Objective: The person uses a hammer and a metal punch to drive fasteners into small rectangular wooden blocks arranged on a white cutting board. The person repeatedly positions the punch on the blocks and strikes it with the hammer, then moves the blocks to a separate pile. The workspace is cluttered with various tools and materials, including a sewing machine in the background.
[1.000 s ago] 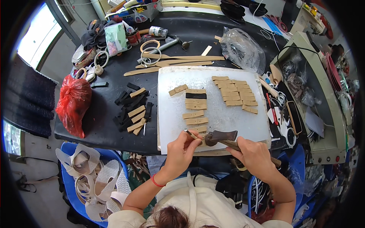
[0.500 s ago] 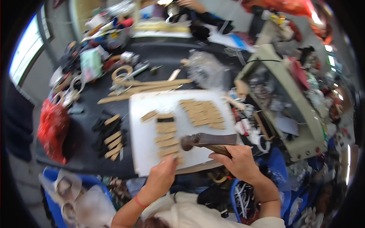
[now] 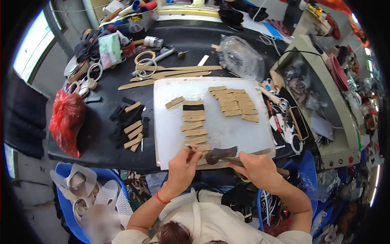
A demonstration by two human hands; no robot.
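Observation:
My right hand [image 3: 260,168] is wrapped round the wooden handle of a hammer [image 3: 224,153]. The hammer's dark round face is close beside my left hand [image 3: 183,164], at the near edge of a white board [image 3: 170,138]. Between the fingertips of that left hand is a thin, short rod [image 3: 191,147]; its lower part is hidden. Just beyond it, a column of short tan strips [image 3: 194,132] runs up the board, with one black strip [image 3: 193,107] among them. A block of overlapping tan strips [image 3: 233,101] lies farther right.
Black and tan strips [image 3: 133,127] lie left of the board on the black table [image 3: 101,140]. Long tan strips [image 3: 170,74], tape rolls [image 3: 145,61] and a clear plastic bag [image 3: 240,57] are behind. A red bag [image 3: 67,122] sits far left; a grey-green frame [image 3: 341,134] stands right.
The hammer has come down and closer to my left hand. My left fingers now show the rod more plainly. The whole view has shifted, so the table appears higher and farther right.

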